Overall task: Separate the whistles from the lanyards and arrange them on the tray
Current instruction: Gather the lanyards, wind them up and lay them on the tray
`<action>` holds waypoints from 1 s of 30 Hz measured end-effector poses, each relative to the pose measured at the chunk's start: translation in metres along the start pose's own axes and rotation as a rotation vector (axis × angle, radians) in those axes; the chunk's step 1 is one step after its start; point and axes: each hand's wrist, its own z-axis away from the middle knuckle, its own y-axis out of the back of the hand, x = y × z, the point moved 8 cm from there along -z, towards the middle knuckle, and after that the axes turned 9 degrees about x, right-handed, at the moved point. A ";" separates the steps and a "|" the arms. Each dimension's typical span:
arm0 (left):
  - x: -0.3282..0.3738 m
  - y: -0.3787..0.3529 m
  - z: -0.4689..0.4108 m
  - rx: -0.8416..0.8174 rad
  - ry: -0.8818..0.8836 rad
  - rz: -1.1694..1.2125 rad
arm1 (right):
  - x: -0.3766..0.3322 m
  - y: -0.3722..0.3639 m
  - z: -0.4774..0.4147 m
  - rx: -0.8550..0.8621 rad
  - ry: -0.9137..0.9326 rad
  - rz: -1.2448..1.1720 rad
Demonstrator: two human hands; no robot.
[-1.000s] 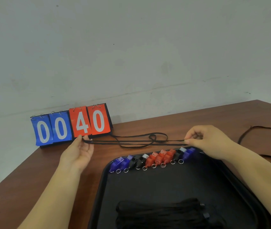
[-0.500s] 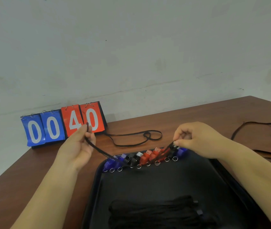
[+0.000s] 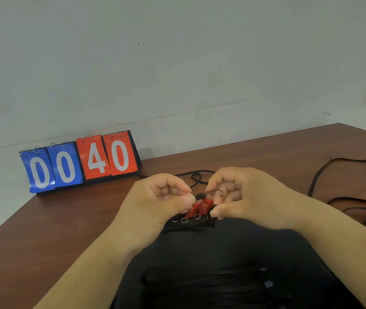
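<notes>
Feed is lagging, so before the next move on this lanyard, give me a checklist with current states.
1. Both hands on lanyard: ok. Left hand and right hand pinch the lanyard above the far end of the tray.
2. Lanyard free of any whistle: cannot tell, the hands hide its ends.
3. Red whistles in line on tray: ok, rings toward the person.
4. State of other whistles: cannot tell, hidden under the hands.
5. Bundle on tray's near end: ok.
6. Table free of cords: not ok, loose cords lie at right.
</notes>
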 end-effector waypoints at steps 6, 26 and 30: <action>-0.009 -0.013 0.002 -0.049 0.012 0.052 | -0.009 -0.012 0.005 -0.021 0.046 -0.007; -0.029 0.008 -0.010 -0.205 0.140 -0.120 | 0.007 0.018 -0.005 0.131 -0.036 -0.018; -0.046 0.018 -0.011 -0.342 0.211 -0.197 | 0.020 0.028 -0.009 0.171 -0.101 0.012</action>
